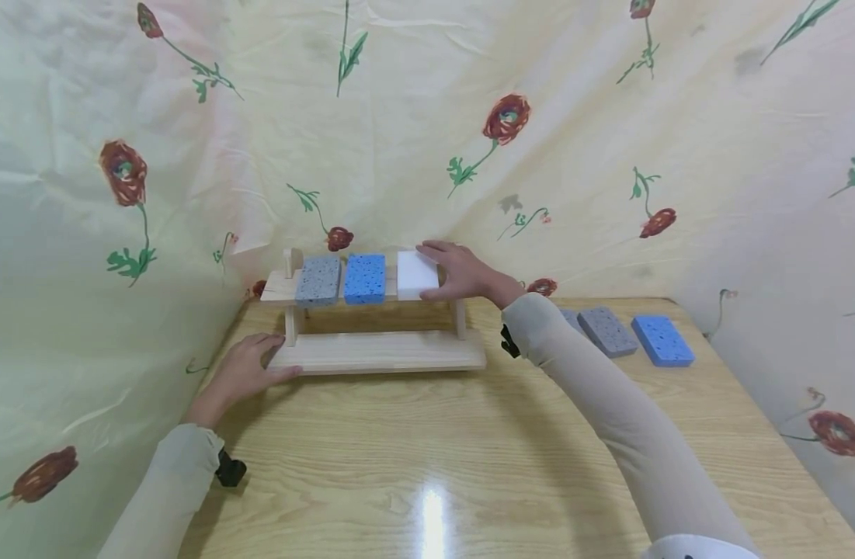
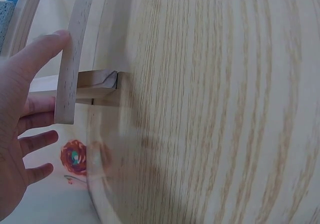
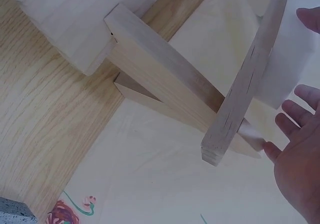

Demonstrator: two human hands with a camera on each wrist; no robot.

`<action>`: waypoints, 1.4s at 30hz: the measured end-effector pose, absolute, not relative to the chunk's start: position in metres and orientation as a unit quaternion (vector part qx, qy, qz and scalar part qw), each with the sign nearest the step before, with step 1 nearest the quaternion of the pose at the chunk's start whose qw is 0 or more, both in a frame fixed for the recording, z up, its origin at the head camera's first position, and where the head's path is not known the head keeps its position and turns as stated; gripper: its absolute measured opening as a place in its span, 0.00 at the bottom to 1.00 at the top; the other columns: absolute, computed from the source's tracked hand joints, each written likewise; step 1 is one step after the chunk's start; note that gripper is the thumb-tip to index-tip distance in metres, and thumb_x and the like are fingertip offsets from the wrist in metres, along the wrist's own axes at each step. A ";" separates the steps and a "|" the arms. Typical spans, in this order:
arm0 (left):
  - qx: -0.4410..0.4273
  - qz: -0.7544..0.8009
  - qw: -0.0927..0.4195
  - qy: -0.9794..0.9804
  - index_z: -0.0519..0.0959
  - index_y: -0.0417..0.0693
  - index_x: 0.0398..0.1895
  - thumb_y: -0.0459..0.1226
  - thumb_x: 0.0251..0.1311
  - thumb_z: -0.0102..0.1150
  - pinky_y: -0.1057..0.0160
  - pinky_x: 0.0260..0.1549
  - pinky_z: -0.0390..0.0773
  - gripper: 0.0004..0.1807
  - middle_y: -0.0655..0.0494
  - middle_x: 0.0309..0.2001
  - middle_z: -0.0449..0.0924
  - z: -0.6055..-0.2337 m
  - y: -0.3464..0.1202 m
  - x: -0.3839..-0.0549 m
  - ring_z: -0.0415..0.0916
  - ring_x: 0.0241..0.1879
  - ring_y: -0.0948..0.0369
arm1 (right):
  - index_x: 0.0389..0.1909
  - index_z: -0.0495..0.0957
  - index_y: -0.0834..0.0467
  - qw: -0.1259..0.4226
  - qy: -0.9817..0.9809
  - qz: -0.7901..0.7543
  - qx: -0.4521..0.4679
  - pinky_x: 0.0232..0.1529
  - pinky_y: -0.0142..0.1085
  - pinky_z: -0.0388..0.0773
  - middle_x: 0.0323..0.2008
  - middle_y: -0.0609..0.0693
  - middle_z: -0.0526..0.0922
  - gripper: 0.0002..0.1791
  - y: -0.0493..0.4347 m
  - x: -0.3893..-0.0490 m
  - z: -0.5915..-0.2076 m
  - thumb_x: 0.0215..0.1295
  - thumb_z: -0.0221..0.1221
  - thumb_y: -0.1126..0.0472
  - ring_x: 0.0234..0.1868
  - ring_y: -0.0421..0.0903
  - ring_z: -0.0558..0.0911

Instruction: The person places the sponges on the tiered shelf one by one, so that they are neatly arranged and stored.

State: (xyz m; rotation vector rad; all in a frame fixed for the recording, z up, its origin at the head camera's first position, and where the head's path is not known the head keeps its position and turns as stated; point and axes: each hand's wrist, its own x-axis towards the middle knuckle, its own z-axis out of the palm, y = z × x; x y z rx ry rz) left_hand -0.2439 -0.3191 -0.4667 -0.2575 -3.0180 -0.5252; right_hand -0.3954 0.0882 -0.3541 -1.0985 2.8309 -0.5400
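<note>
Pinching the left end of the rack's lower board (image 1: 378, 353), the left hand (image 1: 248, 366) has its thumb and fingers on opposite faces. The right hand (image 1: 465, 272) spreads thumb and fingers about the white block (image 1: 413, 278) on the upper shelf (image 1: 279, 289); I cannot tell whether they clamp it. Beside it stand blue (image 1: 365, 279) and gray sponges (image 1: 318, 281).

Plain beige sleeves (image 1: 630, 419); slightly bunched cuffs (image 1: 532, 326); black wrist devices (image 1: 230, 470)

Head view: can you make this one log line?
left fingers: gripping lower board; right fingers: holding white block; upper board: gray sponge, blue sponge
</note>
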 end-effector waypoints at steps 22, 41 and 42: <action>-0.085 -0.175 0.031 -0.981 0.73 0.33 0.68 0.64 0.57 0.66 0.33 0.68 0.66 0.49 0.28 0.68 0.70 -0.467 -0.315 -0.242 0.67 0.68 0.32 | 0.80 0.54 0.60 -0.002 0.912 -0.163 -0.377 0.79 0.59 0.54 0.81 0.59 0.53 0.55 0.112 -0.391 -0.361 0.57 0.67 0.41 0.80 0.60 0.56; -0.075 -0.171 0.024 -0.982 0.71 0.33 0.69 0.65 0.58 0.64 0.33 0.69 0.65 0.50 0.28 0.69 0.69 -0.464 -0.315 -0.241 0.65 0.69 0.32 | 0.80 0.54 0.60 -0.014 0.916 -0.147 -0.373 0.77 0.64 0.54 0.80 0.62 0.55 0.56 0.160 -0.382 -0.363 0.56 0.70 0.43 0.79 0.63 0.56; -0.074 -0.172 0.024 -0.982 0.71 0.33 0.69 0.65 0.58 0.64 0.33 0.69 0.65 0.50 0.28 0.69 0.69 -0.464 -0.315 -0.241 0.65 0.69 0.32 | 0.80 0.54 0.60 -0.015 0.917 -0.140 -0.372 0.76 0.64 0.55 0.79 0.62 0.55 0.56 0.164 -0.382 -0.363 0.56 0.70 0.42 0.79 0.63 0.57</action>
